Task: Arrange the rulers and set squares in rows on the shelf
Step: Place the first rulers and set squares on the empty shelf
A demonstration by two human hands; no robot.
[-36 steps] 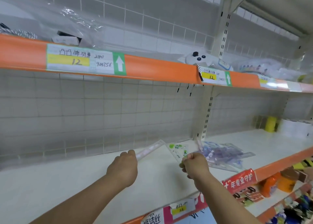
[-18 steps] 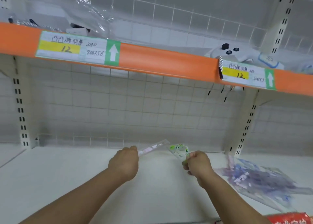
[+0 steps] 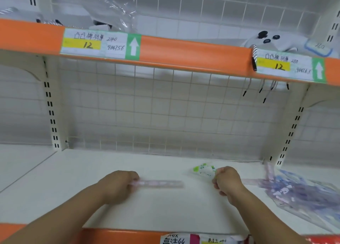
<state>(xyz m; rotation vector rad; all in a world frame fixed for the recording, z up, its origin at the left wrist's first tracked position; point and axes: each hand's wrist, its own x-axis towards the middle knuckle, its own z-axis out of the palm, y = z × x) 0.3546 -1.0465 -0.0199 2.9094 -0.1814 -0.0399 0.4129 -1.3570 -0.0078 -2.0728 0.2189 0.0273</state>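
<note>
Left hand point(image 3: 117, 185): fingers curled round the left end of the pink ruler point(image 3: 160, 184), which lies level, low over the white shelf point(image 3: 73, 188); contact unclear. Right hand point(image 3: 227, 181): fist pinching a green-printed packet point(image 3: 204, 170). Heap of clear rulers and set squares point(image 3: 301, 194) lies far right.

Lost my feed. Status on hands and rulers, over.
Left hand grips pink ruler by one end, level near shelf. Right hand pinches green packet. Pile lies right, nothing blocking.
</note>
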